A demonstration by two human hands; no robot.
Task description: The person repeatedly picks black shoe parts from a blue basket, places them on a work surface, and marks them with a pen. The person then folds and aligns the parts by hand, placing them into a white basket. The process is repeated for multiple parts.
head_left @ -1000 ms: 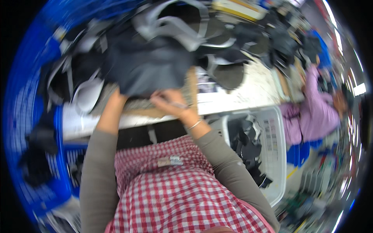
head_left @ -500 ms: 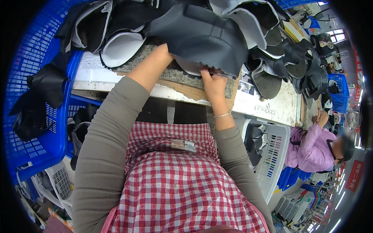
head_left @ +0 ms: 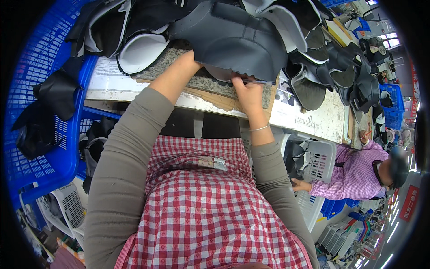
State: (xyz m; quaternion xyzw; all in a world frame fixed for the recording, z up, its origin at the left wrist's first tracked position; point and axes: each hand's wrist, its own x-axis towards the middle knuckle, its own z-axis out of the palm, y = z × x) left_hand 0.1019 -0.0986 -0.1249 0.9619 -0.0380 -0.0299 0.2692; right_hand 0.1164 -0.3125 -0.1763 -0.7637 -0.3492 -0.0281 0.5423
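A large dark grey shoe upper (head_left: pixel 239 45) with a scalloped lower edge is spread over the stone slab (head_left: pixel 210 88) on the bench in front of me. My left hand (head_left: pixel 190 62) reaches beneath its left side, and its fingers are hidden there. At the lower edge, my right hand (head_left: pixel 247 93) is closed with the thumb up against the scallops. A thin, rod-like thing (head_left: pixel 264 82) sticks out beside that hand; its kind is unclear. My right fingertips are mostly covered by the upper.
More black uppers with white linings (head_left: pixel 142 53) lie piled along the bench. A blue crate (head_left: pixel 67 172) holding black pieces stands at the left. Under the bench's right side is a white basket (head_left: pixel 313 193), where a co-worker in pink (head_left: pixel 354 172) has a hand.
The upper has shifted slightly, and the rod-like thing by my right hand shows less. The co-worker has stretched an arm to the white basket. My hands have barely moved.
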